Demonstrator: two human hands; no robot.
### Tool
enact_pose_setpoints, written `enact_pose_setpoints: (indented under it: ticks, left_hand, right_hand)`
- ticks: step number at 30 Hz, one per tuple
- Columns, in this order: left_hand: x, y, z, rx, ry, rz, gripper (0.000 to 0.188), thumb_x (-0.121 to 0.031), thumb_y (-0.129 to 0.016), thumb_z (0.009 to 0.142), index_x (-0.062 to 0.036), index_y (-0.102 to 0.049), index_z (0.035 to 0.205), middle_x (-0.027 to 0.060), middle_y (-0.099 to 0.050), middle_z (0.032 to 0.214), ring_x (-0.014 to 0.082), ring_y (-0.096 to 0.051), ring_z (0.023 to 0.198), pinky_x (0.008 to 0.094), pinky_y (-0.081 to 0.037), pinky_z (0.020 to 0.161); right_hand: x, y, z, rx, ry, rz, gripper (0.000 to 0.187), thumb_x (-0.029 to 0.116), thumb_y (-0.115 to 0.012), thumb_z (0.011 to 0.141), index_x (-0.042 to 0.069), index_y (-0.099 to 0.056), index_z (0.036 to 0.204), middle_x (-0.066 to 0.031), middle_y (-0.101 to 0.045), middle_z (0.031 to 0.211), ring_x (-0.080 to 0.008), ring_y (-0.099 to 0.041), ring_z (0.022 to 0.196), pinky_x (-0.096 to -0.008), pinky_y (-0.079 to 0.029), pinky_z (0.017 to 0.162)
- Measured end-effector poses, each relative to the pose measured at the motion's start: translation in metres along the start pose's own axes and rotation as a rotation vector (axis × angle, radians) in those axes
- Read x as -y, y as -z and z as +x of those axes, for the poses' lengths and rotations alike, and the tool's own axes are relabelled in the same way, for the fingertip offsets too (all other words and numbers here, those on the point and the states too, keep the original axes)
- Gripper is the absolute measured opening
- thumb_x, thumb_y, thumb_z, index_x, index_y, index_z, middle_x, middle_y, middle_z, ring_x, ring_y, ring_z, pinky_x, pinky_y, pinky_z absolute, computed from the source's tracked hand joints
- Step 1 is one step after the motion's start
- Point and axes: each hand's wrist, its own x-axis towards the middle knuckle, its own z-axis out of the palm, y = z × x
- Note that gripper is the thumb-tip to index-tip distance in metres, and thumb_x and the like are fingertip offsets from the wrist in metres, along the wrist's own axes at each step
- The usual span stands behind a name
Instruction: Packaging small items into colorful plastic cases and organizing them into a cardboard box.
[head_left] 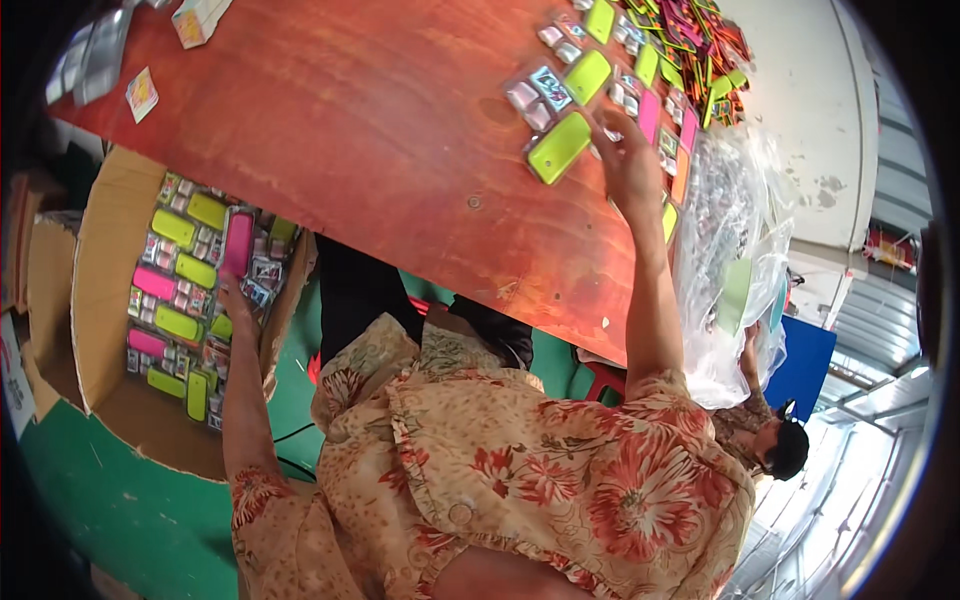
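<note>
Glossy wood table [350, 120]; right hand [628, 160] touching lime oblong pack [558, 147].

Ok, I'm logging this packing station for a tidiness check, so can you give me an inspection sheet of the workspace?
Surface: reddish-brown wooden table, worn, mostly bare in the middle.
Job's things: lime-green and pink blister-packed items on the table; more laid in rows in an open cardboard box on the floor.
Clutter: heap of multicoloured packs at the far corner; clear plastic bag beside the table.
Hands: left hand on a pink pack in the box; right hand reaching over packs on the table.
Cables: dark cable on the green floor.
Surroundings: another person nearby.
</note>
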Motion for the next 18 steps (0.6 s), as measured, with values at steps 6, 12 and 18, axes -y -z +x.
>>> enact_pose_setpoints:
  ticks: [6,12,18]
  left_hand:
    - [0.002,0.014,0.013,0.116,0.085,0.037,0.091,-0.077,-0.031,0.063,-0.0193,-0.012,0.132,0.0122,-0.016,0.136,0.0408,-0.021,0.119,0.0584,-0.021,0.085]
    - [-0.006,0.011,-0.002,0.120,0.114,0.051,0.087,-0.076,-0.032,0.063,-0.0222,-0.021,0.130,0.0105,-0.018,0.136,0.0388,-0.023,0.118,0.0541,-0.017,0.090]
    - [-0.004,0.016,-0.010,-0.011,0.142,0.067,0.058,-0.064,-0.039,0.071,-0.0178,-0.043,0.106,0.0029,-0.049,0.088,0.0152,-0.039,0.056,0.0271,-0.025,0.044]
  right_hand:
    - [0.004,-0.032,0.019,0.115,0.057,-0.283,0.034,0.027,-0.061,0.070,0.006,-0.053,0.096,-0.0156,-0.056,0.087,-0.0325,-0.056,0.077,-0.0418,-0.045,0.065]
    - [-0.006,-0.023,0.024,0.240,-0.038,0.106,0.040,0.031,-0.067,0.064,0.003,-0.055,0.090,-0.0103,-0.057,0.071,-0.0230,-0.057,0.068,-0.0344,-0.042,0.058]
    - [-0.011,-0.016,0.047,0.577,-0.139,0.516,0.022,0.018,-0.059,0.075,0.000,-0.058,0.086,-0.0010,-0.056,0.069,-0.0091,-0.050,0.068,-0.0243,-0.040,0.061]
